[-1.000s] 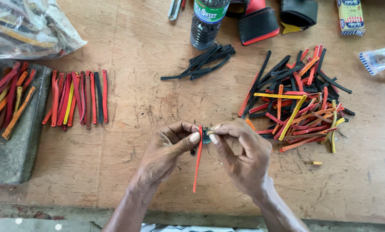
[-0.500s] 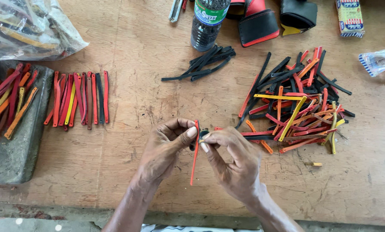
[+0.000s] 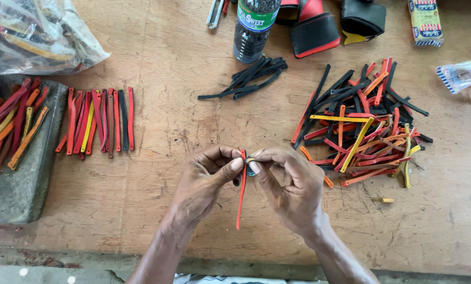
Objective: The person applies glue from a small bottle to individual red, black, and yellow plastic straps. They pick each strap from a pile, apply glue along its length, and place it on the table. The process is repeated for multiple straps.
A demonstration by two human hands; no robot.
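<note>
Head view: left hand (image 3: 206,181) and right hand (image 3: 288,184) both pinch the top of a thin red strip (image 3: 241,192) above the wooden table (image 3: 167,131), its tail dangling — light, floppy, probably best gripped near that upper end.

Two hands (image 3: 246,184), one bottle (image 3: 252,26), one bag (image 3: 30,34).

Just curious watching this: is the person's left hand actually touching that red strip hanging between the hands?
Touching. In the head view the left hand presses its thumb tip against the top of the red strip, with no gap; the strip hangs down from there.
</note>
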